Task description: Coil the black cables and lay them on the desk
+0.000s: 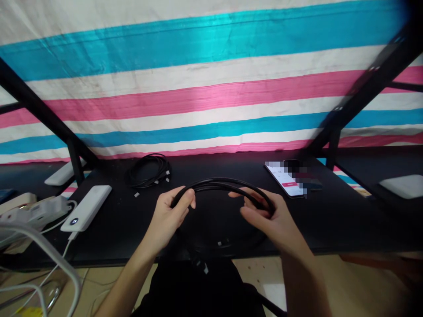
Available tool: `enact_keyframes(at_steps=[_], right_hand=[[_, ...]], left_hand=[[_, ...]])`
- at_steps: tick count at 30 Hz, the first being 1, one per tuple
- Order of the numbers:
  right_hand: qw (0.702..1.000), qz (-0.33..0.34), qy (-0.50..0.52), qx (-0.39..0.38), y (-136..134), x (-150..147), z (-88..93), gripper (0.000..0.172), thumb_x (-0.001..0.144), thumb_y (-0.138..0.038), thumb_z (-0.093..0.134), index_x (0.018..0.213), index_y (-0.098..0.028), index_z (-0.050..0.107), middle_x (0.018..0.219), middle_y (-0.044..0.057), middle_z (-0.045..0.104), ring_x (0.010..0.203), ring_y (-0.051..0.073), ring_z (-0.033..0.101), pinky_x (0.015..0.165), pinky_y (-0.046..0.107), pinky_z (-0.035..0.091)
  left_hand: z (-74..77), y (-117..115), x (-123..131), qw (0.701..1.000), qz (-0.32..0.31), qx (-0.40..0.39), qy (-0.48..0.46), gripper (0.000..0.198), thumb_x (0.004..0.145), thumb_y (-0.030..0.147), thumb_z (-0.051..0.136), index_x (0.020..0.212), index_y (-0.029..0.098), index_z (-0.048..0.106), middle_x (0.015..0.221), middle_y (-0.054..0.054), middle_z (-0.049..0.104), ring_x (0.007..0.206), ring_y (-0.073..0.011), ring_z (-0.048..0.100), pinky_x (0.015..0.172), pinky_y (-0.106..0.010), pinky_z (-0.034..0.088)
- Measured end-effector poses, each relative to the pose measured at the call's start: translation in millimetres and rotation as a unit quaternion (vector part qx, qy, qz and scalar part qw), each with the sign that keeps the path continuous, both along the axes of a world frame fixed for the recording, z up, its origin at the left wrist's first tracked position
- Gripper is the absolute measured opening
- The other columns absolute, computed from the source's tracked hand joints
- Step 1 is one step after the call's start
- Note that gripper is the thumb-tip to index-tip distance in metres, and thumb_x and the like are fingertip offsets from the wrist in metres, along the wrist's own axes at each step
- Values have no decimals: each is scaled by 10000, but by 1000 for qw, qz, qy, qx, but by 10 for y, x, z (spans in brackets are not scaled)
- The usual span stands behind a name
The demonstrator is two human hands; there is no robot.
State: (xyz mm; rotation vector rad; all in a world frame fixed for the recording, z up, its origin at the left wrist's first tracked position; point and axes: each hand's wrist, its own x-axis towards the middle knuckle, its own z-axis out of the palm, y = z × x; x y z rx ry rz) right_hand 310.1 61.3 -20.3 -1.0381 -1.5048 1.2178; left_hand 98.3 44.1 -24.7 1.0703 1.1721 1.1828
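Note:
A coiled black cable (218, 181) arches between my two hands above the front part of the black table. My left hand (173, 209) is closed round the left side of the coil, thumb on top. On the right side, my right hand (264, 209) has its fingers curled about the cable strands. The lower part of the loop hangs toward the table's front edge, dark and hard to make out. One light-coloured connector (220, 243) shows inside the loop, and another cable end (205, 267) dangles below the edge.
A second coiled black cable (148, 171) with several pale connectors lies at the back left. A white power bank (86, 209) with a white cord sits left, beside a power strip (39, 213). A phone (284, 180) with a lit screen lies right. Black frame bars (42, 112) slant at both sides.

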Motion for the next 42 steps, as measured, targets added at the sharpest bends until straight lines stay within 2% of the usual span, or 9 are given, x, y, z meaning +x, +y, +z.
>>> enact_keyframes(at_steps=[5, 10, 16, 20, 23, 30, 32, 36, 42], right_hand=[[986, -59, 148, -47, 76, 41, -122, 361, 789, -488, 654, 763, -136, 732, 457, -94, 173, 399, 35, 103, 361, 186, 76], [983, -60, 170, -35, 97, 123, -237, 364, 786, -498, 660, 775, -140, 728, 451, -97, 169, 394, 34, 110, 368, 182, 73], [983, 138, 92, -77, -15, 334, -317, 340, 826, -425, 636, 1054, -174, 657, 508, -69, 353, 424, 76, 320, 423, 227, 306], [957, 212, 165, -110, -82, 216, -417, 202, 848, -388, 617, 810, -192, 589, 558, -61, 355, 468, 79, 325, 502, 245, 365], [935, 195, 263, -137, -107, 78, -409, 380, 868, -400, 579, 607, -195, 395, 529, -69, 230, 470, 83, 242, 472, 234, 286], [917, 157, 329, -160, -96, 198, -210, 562, 813, -587, 500, 529, -199, 209, 478, -74, 126, 418, 75, 117, 420, 260, 181], [922, 174, 313, -147, -92, 281, -217, 578, 829, -644, 427, 505, -201, 244, 453, -68, 141, 409, 82, 152, 423, 264, 187], [947, 212, 209, -121, -122, 354, -209, 472, 826, -594, 521, 606, -176, 533, 460, -67, 218, 425, 78, 194, 424, 242, 182], [995, 64, 30, -66, -279, 139, 86, 291, 754, -484, 687, 850, -209, 684, 567, -23, 440, 468, 77, 325, 405, 204, 209]], left_hand=[[104, -13, -5, 984, -95, -37, -147, 488, 770, 558, 621, 567, 166, 410, 386, 123, 150, 343, -6, 64, 349, -164, 59], [97, -51, -11, 980, -94, -48, -171, 458, 798, 512, 620, 582, 154, 433, 404, 122, 162, 347, -6, 63, 343, -162, 51], [76, -133, -66, 978, -22, -46, -201, 491, 741, 486, 694, 538, 158, 390, 417, 120, 142, 360, -10, 55, 333, -148, 82], [116, -143, -82, 961, 59, -31, -269, 483, 712, 479, 721, 534, 169, 396, 427, 119, 92, 365, -31, 35, 311, -154, 133], [113, -143, -80, 951, 83, -17, -298, 463, 738, 463, 703, 538, 169, 407, 437, 116, 71, 372, -40, 22, 310, -154, 146], [81, -137, -101, 940, -115, -70, -314, 414, 813, 445, 633, 576, 153, 458, 406, 116, 142, 347, -24, 65, 354, -173, 131], [79, -135, -126, 935, -152, -69, -313, 455, 836, 503, 572, 568, 157, 448, 400, 110, 145, 346, -27, 88, 368, -186, 133], [71, -155, -159, 948, -211, -51, -232, 430, 824, 505, 583, 606, 161, 446, 468, 92, 187, 391, -35, 113, 385, -192, 108], [101, -206, -129, 977, -199, -4, -73, 459, 860, 515, 517, 590, 175, 369, 503, 75, 189, 435, -52, 122, 401, -211, 87]])
